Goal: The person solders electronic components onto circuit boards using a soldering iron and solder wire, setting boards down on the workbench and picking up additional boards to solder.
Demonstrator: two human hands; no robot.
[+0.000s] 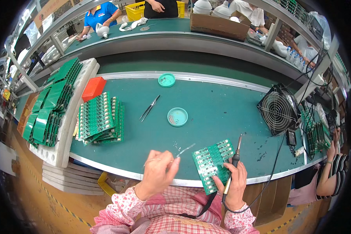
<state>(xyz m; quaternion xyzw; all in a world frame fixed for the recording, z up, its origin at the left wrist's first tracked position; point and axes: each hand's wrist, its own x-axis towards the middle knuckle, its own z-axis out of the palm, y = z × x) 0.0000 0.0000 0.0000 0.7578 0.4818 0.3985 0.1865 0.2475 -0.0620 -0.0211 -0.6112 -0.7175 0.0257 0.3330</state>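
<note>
My left hand (160, 167) is closed in a pinch above the bench's front edge. From its fingers sticks a thin translucent strip (186, 150), pointing up and right. My right hand (234, 179) grips a soldering iron (235, 158) with its tip upward and its cord trailing off to the right. That hand's thumb and fingers also rest on a green circuit board (211, 160), which lies tilted over the front edge. A few tiny white bits lie beside the strip. Farther back are tweezers (149, 108) and a small turquoise dish (178, 117) with tiny parts.
Stacked circuit boards (97, 119) stand at left, beside a red box (93, 88) and a white foam tray (76, 91) of more boards. Another turquoise dish (166, 80) sits at the back. A black fan (276, 109) stands at right. Other people work across the bench and at right.
</note>
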